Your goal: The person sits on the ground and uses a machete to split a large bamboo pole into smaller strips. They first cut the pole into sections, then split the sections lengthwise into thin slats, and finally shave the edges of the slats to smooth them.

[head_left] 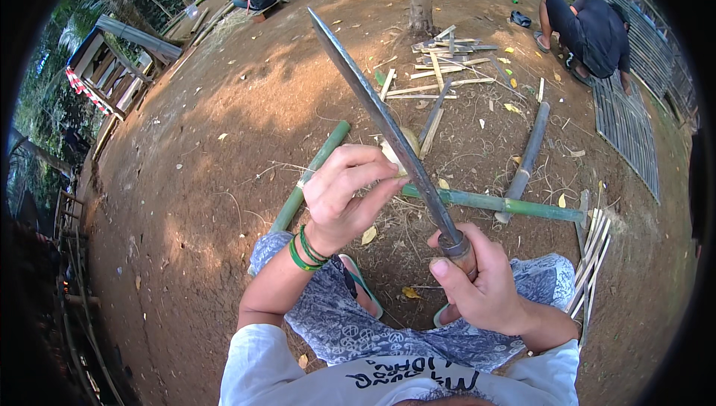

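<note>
The right hand [485, 279] is clamped round the wooden handle of a machete [395, 137], whose long dark blade slants up and away to the left. The left hand [347, 190], a green wristband [300, 257] at its wrist, is just left of the machete's lower blade. Its thumb and forefinger come nearly together there; I cannot tell whether they pinch something thin or whether they touch the steel.

A green bamboo pole [514, 206] runs from behind the machete out to its right. A second green bamboo stalk [312, 175] lies left of the machete, and a dark bamboo length [528, 152] lies to its right. Split bamboo strips [447, 70] are scattered beyond the machete, with more pale slats [593, 257] to the right of its handle. Well off to the machete's right, a co-worker [597, 33] bends over a slatted bamboo panel [630, 130].

With the blade raised over the knees, a full wrap of the handle looks right; the left fingertips seem best kept clear of the edge, and the blade angled away from both legs.
</note>
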The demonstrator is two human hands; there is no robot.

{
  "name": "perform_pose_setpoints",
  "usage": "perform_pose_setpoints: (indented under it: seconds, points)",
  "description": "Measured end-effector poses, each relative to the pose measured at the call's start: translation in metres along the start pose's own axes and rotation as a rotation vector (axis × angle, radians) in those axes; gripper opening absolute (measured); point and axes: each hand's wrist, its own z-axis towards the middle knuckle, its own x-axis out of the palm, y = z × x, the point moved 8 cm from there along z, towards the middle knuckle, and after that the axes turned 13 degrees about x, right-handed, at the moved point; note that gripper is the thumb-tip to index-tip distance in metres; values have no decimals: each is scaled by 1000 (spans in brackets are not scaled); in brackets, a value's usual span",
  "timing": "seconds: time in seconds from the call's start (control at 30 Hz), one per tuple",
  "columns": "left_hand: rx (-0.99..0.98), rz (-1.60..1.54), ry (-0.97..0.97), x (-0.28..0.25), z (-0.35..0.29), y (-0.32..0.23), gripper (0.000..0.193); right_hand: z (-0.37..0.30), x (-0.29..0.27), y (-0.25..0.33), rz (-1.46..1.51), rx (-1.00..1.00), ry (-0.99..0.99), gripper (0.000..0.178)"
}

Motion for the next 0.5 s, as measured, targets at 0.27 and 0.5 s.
perform_pose_setpoints:
  seconds: [0.27,0.5]
  points:
    - [4,3,-4,-1,-2,1,38,0,1,0,-20,24,7,30]
    - [7,12,-5,-1,-2,1,38,1,1,0,-1,2,-9,28]
